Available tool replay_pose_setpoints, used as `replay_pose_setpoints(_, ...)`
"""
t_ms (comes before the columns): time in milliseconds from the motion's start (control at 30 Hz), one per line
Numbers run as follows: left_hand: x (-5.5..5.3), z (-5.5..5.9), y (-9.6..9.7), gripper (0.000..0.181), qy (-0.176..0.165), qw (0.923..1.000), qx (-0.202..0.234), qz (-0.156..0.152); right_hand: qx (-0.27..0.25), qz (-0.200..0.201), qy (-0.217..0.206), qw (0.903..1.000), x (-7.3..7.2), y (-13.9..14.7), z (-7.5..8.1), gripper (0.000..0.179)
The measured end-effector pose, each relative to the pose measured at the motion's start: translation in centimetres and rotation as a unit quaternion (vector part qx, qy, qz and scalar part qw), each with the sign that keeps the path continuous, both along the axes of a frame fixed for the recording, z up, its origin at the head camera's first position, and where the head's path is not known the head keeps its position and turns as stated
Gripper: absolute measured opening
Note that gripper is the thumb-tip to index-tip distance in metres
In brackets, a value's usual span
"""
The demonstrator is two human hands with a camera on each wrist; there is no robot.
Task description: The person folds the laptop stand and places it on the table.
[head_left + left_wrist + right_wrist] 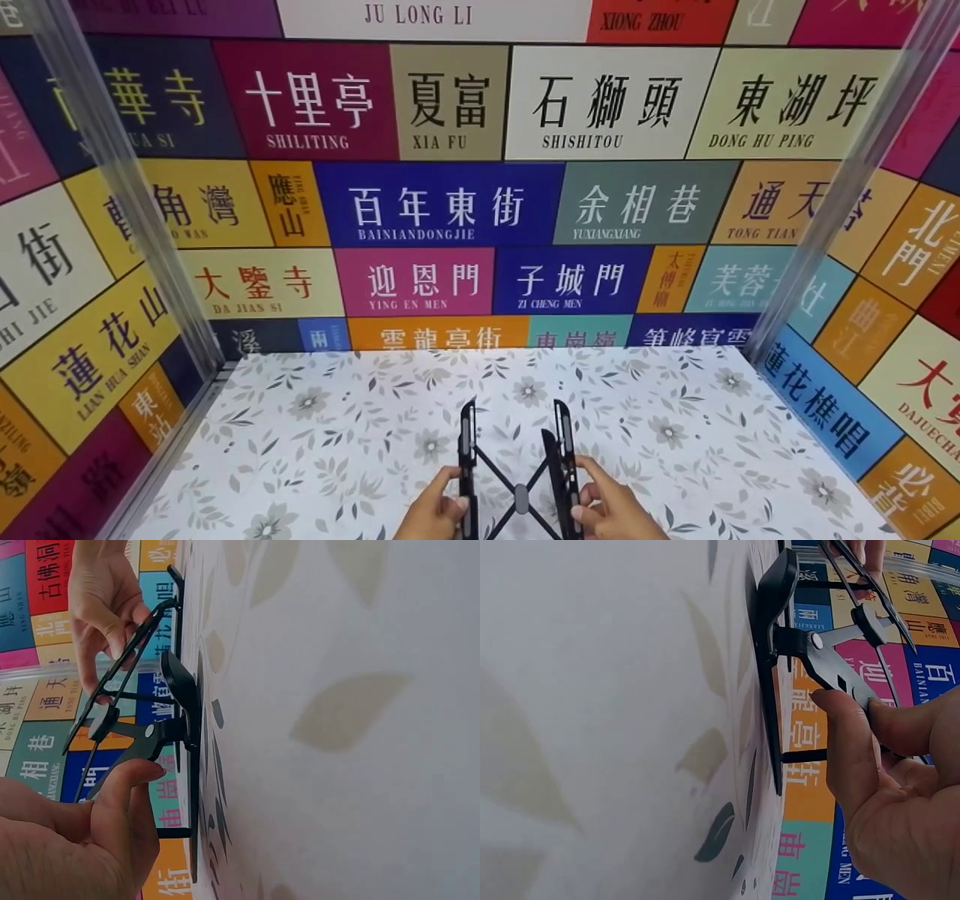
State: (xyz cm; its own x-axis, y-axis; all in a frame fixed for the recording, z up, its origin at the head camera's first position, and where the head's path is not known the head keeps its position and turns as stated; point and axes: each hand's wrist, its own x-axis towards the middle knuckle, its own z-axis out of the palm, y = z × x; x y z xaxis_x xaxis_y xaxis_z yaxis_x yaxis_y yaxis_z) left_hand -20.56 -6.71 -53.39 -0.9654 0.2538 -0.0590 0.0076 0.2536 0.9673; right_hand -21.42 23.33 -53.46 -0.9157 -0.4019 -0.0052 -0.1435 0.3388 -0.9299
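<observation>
A black folding laptop stand (pixel 468 450) stands on the floral tabletop near the front, its two side rails upright and apart. Thin crossed bars meet at a grey hub (pixel 520 499) between the rails. My left hand (pixel 435 511) pinches the left rail between thumb and fingers. On the other side, my right hand (pixel 619 511) grips the right rail the same way. From the left wrist, the left hand (pixel 90 840) is seen holding a hinged arm above the stand's base. The right wrist view has the right hand (pixel 900 757) pinching a flat hinged arm (pixel 832 667).
The white tabletop (pixel 360 420) carries a grey flower and leaf pattern. Coloured sign panels (pixel 442 225) with characters cover the back and side walls. Clear upright corner strips (pixel 142 195) rise at the left and right back corners.
</observation>
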Motion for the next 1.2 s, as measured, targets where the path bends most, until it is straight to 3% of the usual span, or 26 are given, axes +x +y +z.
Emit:
replay_pose_setpoints(267,0.2,0.3,0.3,0.034,0.009,0.9999,0.009,0.003,-0.009,0.009,0.018,0.9998,0.0,-0.3,0.0,0.063)
replay_pose_setpoints(567,0.1,-0.2,0.7,0.033,0.019,0.9997,0.013,0.003,0.000,0.024,0.064,0.9977,0.0,-0.5,-0.4,0.059)
replay_pose_setpoints(1033,0.1,-0.3,1.3,0.035,0.016,0.9997,-0.015,0.014,0.005,0.017,0.041,0.9990,0.3,-0.9,-0.2,0.060)
replay_pose_setpoints(1200,0.1,-0.1,1.6,0.036,0.013,0.9997,-0.017,0.009,0.009,0.022,0.064,0.9977,0.3,-1.0,-0.3,0.059)
